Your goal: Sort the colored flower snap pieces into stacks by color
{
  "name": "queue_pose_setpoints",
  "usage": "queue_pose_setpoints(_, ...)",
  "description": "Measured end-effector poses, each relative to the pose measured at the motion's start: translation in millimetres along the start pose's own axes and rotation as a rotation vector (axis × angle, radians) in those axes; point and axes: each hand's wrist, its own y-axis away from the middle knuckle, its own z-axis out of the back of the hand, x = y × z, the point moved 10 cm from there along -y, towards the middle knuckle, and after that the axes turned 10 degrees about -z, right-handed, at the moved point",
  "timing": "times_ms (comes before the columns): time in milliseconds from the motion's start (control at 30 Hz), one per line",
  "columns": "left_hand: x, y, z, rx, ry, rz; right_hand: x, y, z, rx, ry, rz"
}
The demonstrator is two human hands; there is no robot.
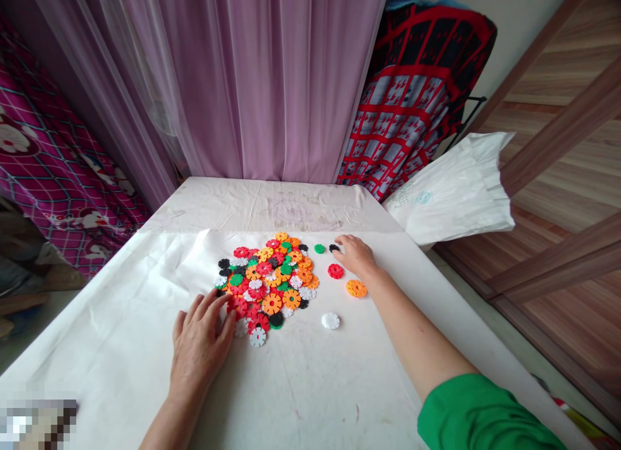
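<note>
Notched plastic discs in red, orange, green, black and white lie in a heap (264, 275) on the white-covered table. My left hand (202, 330) rests at the heap's near left edge, fingers spread, thumb beside the red discs. To the right of the heap, my right hand (356, 253) has its fingertips closed on a black disc (334, 247), partly hidden by the fingers. Around that hand are a green disc (319, 249), a red disc (335, 271), an orange disc (356, 288) and, closer to me, a white disc (330, 321).
A wrinkled white bag (456, 191) stands at the table's right edge. Purple curtains (272, 81) hang behind the table (272, 398). Red patterned cloth (402, 114) drapes at the back right, and magenta patterned cloth (53, 152) hangs on the left.
</note>
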Motion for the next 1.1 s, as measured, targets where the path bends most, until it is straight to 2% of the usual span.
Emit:
queue_pose_setpoints(167, -2.1, -0.8, 1.3, 0.0, 0.013, 0.0, 8.6, 44.3, 15.1, -0.057, -0.134, 0.068)
queue_pose_setpoints(300, -3.6, -1.9, 2.0, 0.003, 0.014, -0.006, 36.2, 93.0, 6.5, 0.046, -0.209, 0.14)
queue_pose_setpoints(467, -6.2, -4.1, 4.0, 0.011, 0.012, -0.005, 77.8, 136.5, -5.6, 0.144, -0.134, 0.241)
queue_pose_setpoints(700, -7.8, -4.6, 5.8, 0.003, 0.023, 0.003, 117.7, 160.0, -16.7, 0.078, 0.003, 0.341)
queue_pose_setpoints(933, -12.4, -4.3, 9.8, 0.006, 0.023, 0.013, 116.0, 182.5, -14.4, 0.089, -0.066, 0.375)
queue_pose_setpoints(1100, -13.6, -3.6, 10.9, 0.012, 0.023, 0.021, 126.6, 184.7, -17.3, 0.12, -0.049, 0.352)
